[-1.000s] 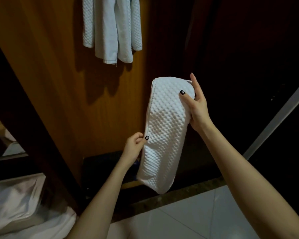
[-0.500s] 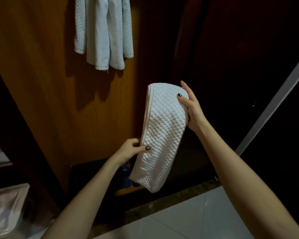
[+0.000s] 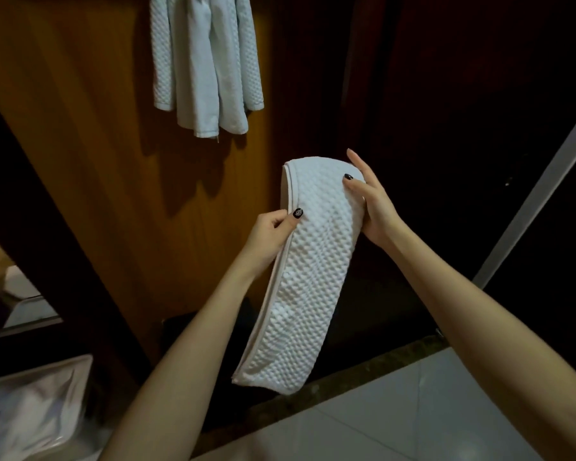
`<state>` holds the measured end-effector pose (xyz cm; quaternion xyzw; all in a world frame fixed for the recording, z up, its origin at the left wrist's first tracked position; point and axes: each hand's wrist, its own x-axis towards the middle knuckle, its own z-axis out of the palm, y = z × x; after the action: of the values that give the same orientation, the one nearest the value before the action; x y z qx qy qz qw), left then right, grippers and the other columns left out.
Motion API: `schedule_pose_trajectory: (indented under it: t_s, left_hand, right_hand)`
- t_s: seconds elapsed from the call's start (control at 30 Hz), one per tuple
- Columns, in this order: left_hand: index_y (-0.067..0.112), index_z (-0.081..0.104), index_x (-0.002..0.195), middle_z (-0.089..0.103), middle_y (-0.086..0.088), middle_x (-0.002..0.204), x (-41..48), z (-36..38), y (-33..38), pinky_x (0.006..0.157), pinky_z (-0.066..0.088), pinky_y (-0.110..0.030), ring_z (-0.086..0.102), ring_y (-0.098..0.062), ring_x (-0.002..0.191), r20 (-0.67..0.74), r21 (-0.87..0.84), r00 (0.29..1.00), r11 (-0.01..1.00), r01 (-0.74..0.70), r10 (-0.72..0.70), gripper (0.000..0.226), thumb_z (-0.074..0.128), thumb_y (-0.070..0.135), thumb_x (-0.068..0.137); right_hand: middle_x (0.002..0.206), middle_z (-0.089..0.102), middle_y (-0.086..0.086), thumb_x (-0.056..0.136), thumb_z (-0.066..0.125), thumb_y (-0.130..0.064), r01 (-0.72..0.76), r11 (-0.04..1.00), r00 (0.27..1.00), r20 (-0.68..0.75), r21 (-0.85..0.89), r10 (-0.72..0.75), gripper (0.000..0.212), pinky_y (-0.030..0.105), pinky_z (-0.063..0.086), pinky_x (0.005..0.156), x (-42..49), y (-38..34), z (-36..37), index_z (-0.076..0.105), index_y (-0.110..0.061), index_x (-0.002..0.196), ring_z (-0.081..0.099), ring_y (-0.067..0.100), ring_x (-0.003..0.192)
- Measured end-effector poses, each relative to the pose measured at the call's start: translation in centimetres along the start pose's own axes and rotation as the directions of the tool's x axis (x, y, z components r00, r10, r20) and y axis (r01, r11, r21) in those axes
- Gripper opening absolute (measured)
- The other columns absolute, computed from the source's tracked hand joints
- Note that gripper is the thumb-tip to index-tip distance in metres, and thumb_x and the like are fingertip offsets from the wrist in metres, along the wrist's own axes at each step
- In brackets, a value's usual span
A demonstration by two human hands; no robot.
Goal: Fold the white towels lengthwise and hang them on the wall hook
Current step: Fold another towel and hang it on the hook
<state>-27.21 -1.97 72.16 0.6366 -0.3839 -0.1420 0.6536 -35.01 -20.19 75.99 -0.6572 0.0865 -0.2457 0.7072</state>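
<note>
Low on my left sits something pale and crinkled (image 3: 30, 410), too blurred for me to name. Beside it rises a wooden panel (image 3: 80, 194), and against its upper part hang the white towels (image 3: 207, 68), their tops cut off by the frame edge and their loose ends dangling apart from what I hold. Below and right of them my left hand (image 3: 271, 232) pinches the piped left edge of the folded towel (image 3: 308, 287), thumb on the front and curled fingers behind. The towel is a long, narrow waffle strip in the air in front of the dark opening beside the panel, bent over at its top and slanting down to the left above the pale tiled floor (image 3: 413, 410). My right hand (image 3: 371, 204) grips its upper right side near the bend, thumb pressed on the front, the other fingers behind it, one pointing straight up. Far right, a pale strip (image 3: 539, 194) runs diagonally.
</note>
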Motion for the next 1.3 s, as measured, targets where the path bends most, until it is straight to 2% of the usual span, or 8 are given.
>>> schedule_pose_trajectory:
  t_s: [0.17, 0.27, 0.5, 0.63, 0.73, 0.83, 1.03, 1.3]
  left_hand:
    - [-0.003, 0.057, 0.072, 0.05, -0.008, 0.071, -0.3, -1.2, -0.9, 0.068, 0.042, -0.03, 0.051, -0.015, 0.067, -0.088, -0.095, 0.996, 0.995, 0.014, -0.022, 0.038, 0.061, 0.031, 0.089]
    - [0.004, 0.054, 0.099, 0.047, -0.019, 0.099, 0.3, -1.6, -0.6, 0.087, 0.046, -0.05, 0.045, -0.028, 0.089, -0.065, -0.227, 0.992, 0.969, 0.095, -0.112, 0.052, 0.056, 0.054, 0.082]
    - [0.028, 0.075, 0.106, 0.068, -0.003, 0.12, 1.3, -1.6, 1.0, 0.089, 0.054, -0.029, 0.062, -0.017, 0.116, 0.059, -0.34, 0.979, 0.919, 0.202, -0.193, 0.045, 0.048, 0.059, 0.089]
    - [0.024, 0.079, 0.087, 0.072, -0.005, 0.111, 1.6, -1.1, 0.6, 0.085, 0.056, -0.034, 0.066, -0.02, 0.109, 0.058, -0.49, 0.962, 0.832, 0.259, -0.265, 0.045, 0.044, 0.05, 0.096]
    - [0.015, 0.076, 0.101, 0.072, -0.008, 0.11, 1.8, 0.1, 0.2, 0.079, 0.057, -0.032, 0.068, -0.021, 0.105, 0.01, -0.526, 0.968, 0.822, 0.218, -0.25, 0.04, 0.042, 0.036, 0.101]
    - [0.008, 0.063, 0.114, 0.072, -0.008, 0.109, 1.8, 1.9, 0.3, 0.077, 0.057, -0.03, 0.068, -0.021, 0.104, -0.027, -0.538, 0.965, 0.818, 0.206, -0.261, 0.038, 0.037, 0.033, 0.104]
    - [0.01, 0.045, 0.136, 0.067, -0.013, 0.119, 2.6, 3.0, -0.4, 0.077, 0.058, -0.037, 0.067, -0.025, 0.108, -0.077, -0.642, 0.954, 0.746, 0.176, -0.291, 0.042, 0.045, 0.032, 0.1]
    - [0.013, 0.062, 0.119, 0.067, -0.01, 0.12, 2.9, 2.4, -0.4, 0.082, 0.056, -0.037, 0.064, -0.024, 0.112, -0.051, -0.678, 0.963, 0.717, 0.163, -0.266, 0.047, 0.057, 0.047, 0.087]
  right_hand:
    - [0.089, 0.075, -0.001, 0.095, 0.055, -0.017, -0.024, 0.982, 0.999, -0.031, 0.189, 0.03, 0.052, 0.026, 0.045, 0.056, 0.3, 0.5, 0.4, 0.043, -0.033, 0.143, 0.065, 0.03, 0.062]
    - [0.095, 0.067, -0.014, 0.097, 0.055, -0.021, -0.04, 0.969, 0.999, -0.021, 0.244, 0.047, 0.063, 0.03, 0.057, 0.068, 0.8, 0.4, 0.2, 0.027, -0.036, 0.151, 0.07, 0.015, 0.086]
    - [0.137, 0.051, 0.004, 0.09, 0.058, -0.009, -0.075, 0.994, 0.996, 0.057, 0.074, 0.071, 0.079, 0.032, 0.055, 0.058, 0.3, 0.6, -0.6, 0.022, -0.053, 0.147, 0.071, 0.025, 0.081]
    - [0.129, 0.058, 0.003, 0.092, 0.06, -0.014, -0.079, 0.997, 0.994, 0.082, -0.005, 0.079, 0.069, 0.027, 0.056, 0.062, 0.3, 0.5, -1.1, 0.03, -0.035, 0.15, 0.072, 0.017, 0.089]
    - [0.132, 0.055, 0.003, 0.093, 0.062, -0.034, -0.048, 0.929, 0.998, -0.048, -0.367, 0.033, 0.065, 0.025, 0.053, 0.079, 0.3, 0.8, -1.4, 0.031, -0.024, 0.15, 0.064, 0.018, 0.109]
    - [0.091, 0.06, -0.006, 0.09, 0.067, -0.037, 0.043, 0.789, 0.932, -0.26, -0.613, -0.254, 0.049, 0.009, 0.042, 0.06, -0.5, 1.7, -1.6, 0.051, -0.012, 0.129, 0.059, 0.004, 0.08]
    - [0.109, 0.058, 0.002, 0.089, 0.066, -0.034, 0.007, 0.764, 0.958, -0.215, -0.645, -0.19, 0.034, 0.019, 0.041, 0.074, -1.6, 4.8, -2.3, 0.06, -0.012, 0.113, 0.056, 0.011, 0.096]
    - [0.089, 0.057, -0.007, 0.091, 0.066, -0.03, 0.056, 0.837, 0.975, -0.15, -0.544, -0.163, 0.021, 0.011, 0.041, 0.061, -0.6, 4.3, -1.8, 0.056, -0.014, 0.1, 0.054, 0.003, 0.077]
